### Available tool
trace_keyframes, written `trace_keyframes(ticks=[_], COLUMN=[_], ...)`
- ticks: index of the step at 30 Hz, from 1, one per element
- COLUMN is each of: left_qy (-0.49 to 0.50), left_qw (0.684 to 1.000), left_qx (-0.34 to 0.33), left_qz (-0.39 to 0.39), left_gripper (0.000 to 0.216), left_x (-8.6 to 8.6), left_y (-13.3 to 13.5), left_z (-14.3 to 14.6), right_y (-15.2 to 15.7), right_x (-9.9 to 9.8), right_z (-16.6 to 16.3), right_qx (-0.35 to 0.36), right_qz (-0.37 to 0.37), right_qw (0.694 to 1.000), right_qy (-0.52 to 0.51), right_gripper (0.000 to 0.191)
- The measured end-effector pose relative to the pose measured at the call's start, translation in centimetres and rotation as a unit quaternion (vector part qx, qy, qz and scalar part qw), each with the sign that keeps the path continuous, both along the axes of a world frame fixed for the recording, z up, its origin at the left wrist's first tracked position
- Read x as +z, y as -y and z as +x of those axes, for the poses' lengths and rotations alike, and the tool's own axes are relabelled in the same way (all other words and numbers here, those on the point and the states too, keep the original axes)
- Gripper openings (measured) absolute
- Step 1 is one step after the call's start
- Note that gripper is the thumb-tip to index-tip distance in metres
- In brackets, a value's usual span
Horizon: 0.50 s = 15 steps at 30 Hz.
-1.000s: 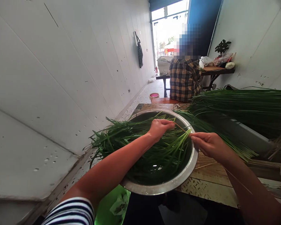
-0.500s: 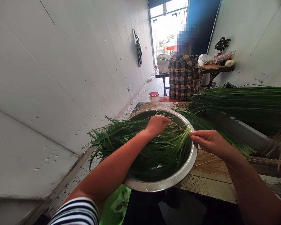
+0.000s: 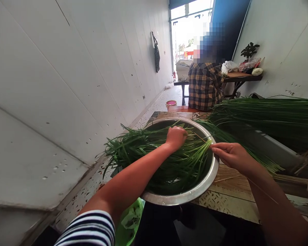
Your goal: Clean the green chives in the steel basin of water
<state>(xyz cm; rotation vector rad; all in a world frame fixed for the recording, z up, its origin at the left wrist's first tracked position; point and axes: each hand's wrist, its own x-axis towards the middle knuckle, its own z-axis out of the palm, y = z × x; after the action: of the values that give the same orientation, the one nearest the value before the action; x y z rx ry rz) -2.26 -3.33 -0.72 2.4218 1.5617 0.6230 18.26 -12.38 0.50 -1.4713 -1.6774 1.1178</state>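
"What's on the left?"
"Green stalks (image 3: 133, 143) trailing over the metal bowl (image 3: 178, 200), with the left hand (image 3: 176, 136) curled above them; I can't tell its grip."
"And right?"
"The right hand (image 3: 231, 155) pinches a thin straw (image 3: 199, 137) at the bowl's right rim."

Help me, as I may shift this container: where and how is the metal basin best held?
Likely the metal basin is best held by its rim, at the near and far edges, coming from outside on both sides. The rim flares into a broad lip, mostly bare there, while green stalks drape over the left edge and the right hand is close to the right.
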Motion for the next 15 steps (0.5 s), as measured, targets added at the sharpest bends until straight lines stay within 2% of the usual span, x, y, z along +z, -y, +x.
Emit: trace_keyframes(ticks=[2, 6, 10, 15], left_qy=[0.09, 0.231, 0.321, 0.402], left_qw=[0.995, 0.967, 0.933, 0.887], left_qx=[0.0, -0.015, -0.009, 0.011], left_qz=[-0.037, -0.109, -0.162, -0.228], left_gripper=[0.022, 0.025, 0.027, 0.022], left_x=[0.1, -0.5, -1.0, -0.9], left_y=[0.0, -0.3, -0.4, -0.3], left_z=[0.2, 0.5, 0.7, 0.8], right_y=[0.0, -0.2, -0.1, -0.3], right_x=[-0.1, -0.4, -0.6, -0.9], right_z=[0.0, 0.2, 0.2, 0.3], right_qx=[-0.002, -0.01, -0.01, -0.011], right_qz=[0.016, 0.039, 0.037, 0.031], right_qw=[1.0, 0.999, 0.999, 0.999], right_qy=[-0.006, -0.012, -0.026, -0.018], right_gripper=[0.044, 0.039, 0.04, 0.041])
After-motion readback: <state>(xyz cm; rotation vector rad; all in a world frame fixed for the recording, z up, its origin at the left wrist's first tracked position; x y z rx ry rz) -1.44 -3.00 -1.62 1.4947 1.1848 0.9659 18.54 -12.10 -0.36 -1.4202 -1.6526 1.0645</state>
